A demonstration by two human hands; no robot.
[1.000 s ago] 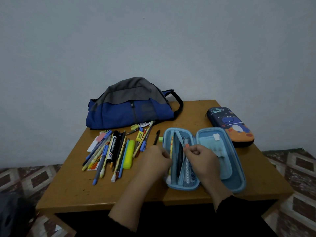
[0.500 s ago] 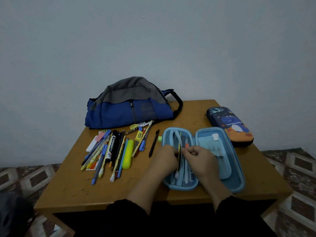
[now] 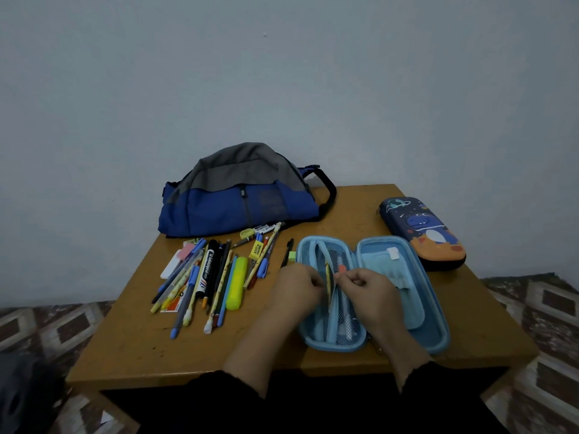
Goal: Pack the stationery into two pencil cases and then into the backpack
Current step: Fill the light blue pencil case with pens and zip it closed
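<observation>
Left hand [image 3: 296,288] fingers curled, right hand [image 3: 365,289] curled, fingertips nearly meeting

backpack [image 3: 241,198] grey on top, royal blue below, black strap; open pencil case [image 3: 391,255] light blue all over, inside and rim, white tab on lid pocket; closed pencil case [image 3: 421,231] navy with blue dinosaur and planet print, orange lower end, black edge; table [image 3: 131,349] orange-brown wood; highlighter [image 3: 236,283] neon yellow-green; marker [image 3: 208,270] black with white label; eraser [image 3: 292,255] pale green; pencil [image 3: 329,285] in the case yellow with dark print; wall [image 3: 282,73] plain pale grey-blue; floor [image 3: 532,308] brown and cream diamond tiles; sleeves [image 3: 313,408] black
</observation>
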